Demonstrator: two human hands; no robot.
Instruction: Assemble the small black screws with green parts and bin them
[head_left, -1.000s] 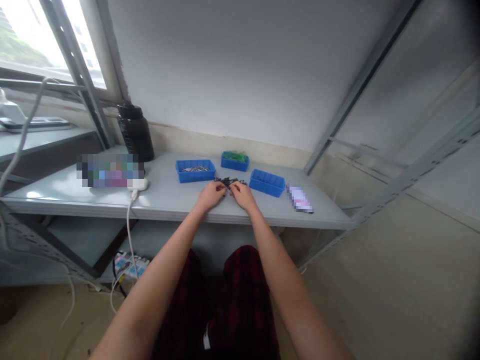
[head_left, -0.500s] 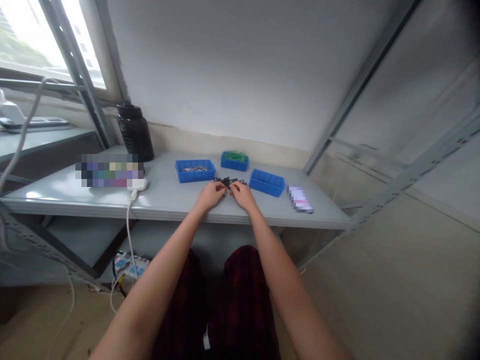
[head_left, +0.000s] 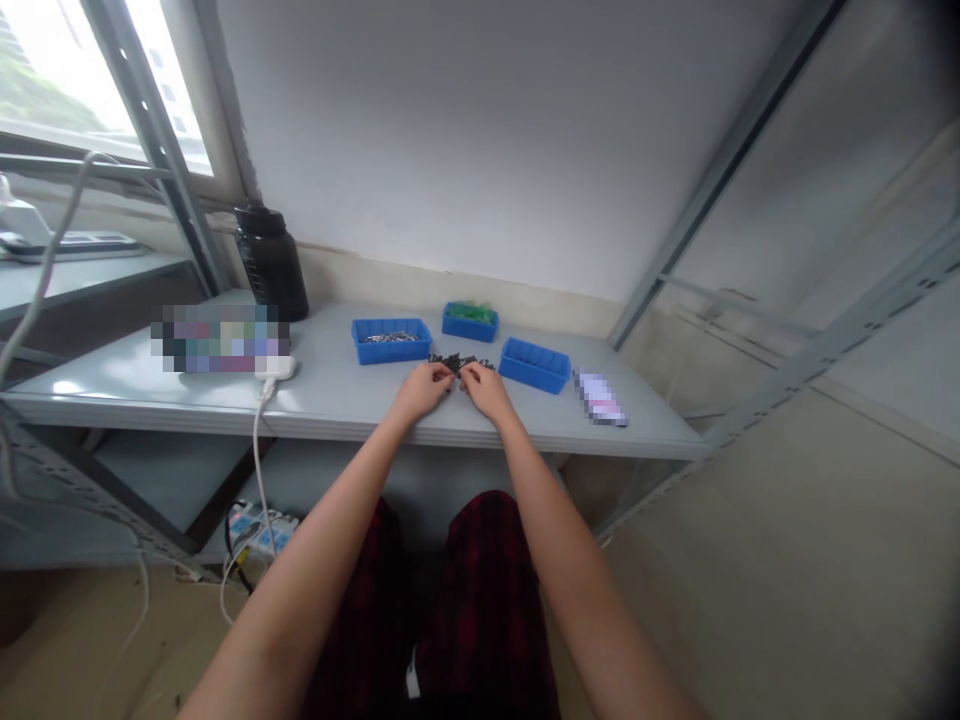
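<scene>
Small black parts [head_left: 454, 361] lie in a loose pile near the front middle of the grey table. At the left side of the pile, my left hand [head_left: 424, 388] has its fingers pinched together. Close beside it, my right hand [head_left: 482, 386] is also closed, thumb against fingers. What the fingertips hold is too small to make out. Behind the left hand stands a blue bin [head_left: 391, 350] with thin silver metal pieces [head_left: 394, 338]. A second blue bin [head_left: 470, 327] holds green pieces [head_left: 470, 312]. To the right is a third blue bin [head_left: 534, 372], its ribbed inside showing.
A black bottle [head_left: 271, 265] stands at the back left. In front of it are a blurred-out object [head_left: 221, 338] and a white charger [head_left: 276, 369] with a cable hanging over the edge. A blurred phone-like object [head_left: 599, 398] lies at right. Metal shelf posts [head_left: 720, 170] flank the table [head_left: 337, 400].
Both hands stay at the black pile with only slight finger movement. The bins and other objects have not moved.
</scene>
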